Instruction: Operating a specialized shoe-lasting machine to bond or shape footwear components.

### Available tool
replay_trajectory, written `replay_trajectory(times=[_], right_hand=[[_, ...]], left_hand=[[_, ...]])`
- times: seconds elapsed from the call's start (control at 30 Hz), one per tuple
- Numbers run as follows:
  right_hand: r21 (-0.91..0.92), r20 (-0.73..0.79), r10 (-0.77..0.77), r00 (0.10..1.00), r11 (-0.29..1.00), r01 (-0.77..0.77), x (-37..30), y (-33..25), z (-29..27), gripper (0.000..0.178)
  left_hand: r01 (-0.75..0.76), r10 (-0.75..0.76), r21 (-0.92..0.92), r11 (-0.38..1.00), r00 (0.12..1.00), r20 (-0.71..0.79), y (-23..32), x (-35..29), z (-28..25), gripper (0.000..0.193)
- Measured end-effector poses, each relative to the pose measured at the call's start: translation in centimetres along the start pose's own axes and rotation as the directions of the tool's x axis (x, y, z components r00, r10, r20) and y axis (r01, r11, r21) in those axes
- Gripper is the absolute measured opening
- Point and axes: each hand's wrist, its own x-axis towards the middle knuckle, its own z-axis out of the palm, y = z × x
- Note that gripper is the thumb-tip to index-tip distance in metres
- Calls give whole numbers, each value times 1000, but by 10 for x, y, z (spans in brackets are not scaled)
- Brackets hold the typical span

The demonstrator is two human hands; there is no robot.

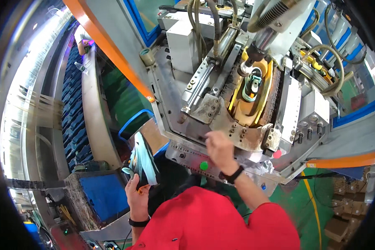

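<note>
My left hand [138, 199] grips a light blue and black shoe upper [144, 160], held upright to the left of my body with an orange patch low on it. Its fingers wrap partly behind the upper. In front of the machine's metal front plate [221, 121], my right hand [221, 151] hovers above the control panel [187, 157]; motion blurs its fingers, and nothing shows in them. A green button [203, 165] sits just below that hand. Inside the machine, a black and teal shoe part [252, 85] rests between yellow strips, under a dark press head [256, 54].
At left runs a conveyor [73, 108] with dark blue pieces, and a bottle [81, 67] on its ledge. A person [82, 39] stands farther along. Orange guards [108, 48] flank the machine. A blue-railed cart [148, 131] stands close by; cardboard boxes [341, 216] are at lower right.
</note>
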Motion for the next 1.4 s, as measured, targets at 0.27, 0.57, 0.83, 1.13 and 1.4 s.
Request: replay_trajectory(times=[0.27,0.57,0.83,1.13,1.4], right_hand=[[-11,320,-51,946,998,57,-118,62,133,20],[330,-250,9,968,941,76,42,-16,-54,21],[328,-524,173,834,945,10,315,101,-234,47],[306,-557,165,814,952,17,267,49,-223,49],[-332,-304,-674,673,737,589,57,-161,-212,37]], left_hand=[[20,-27,82,996,996,82,-15,-33,9,22],[-14,19,53,999,994,-110,-23,-31,-10,13],[71,-71,3,997,991,118,-35,-20,3,18],[24,-20,-42,999,996,92,-50,-45,-19,19],[-4,1,-28,1000,995,-97,-66,-78,-43,24]])
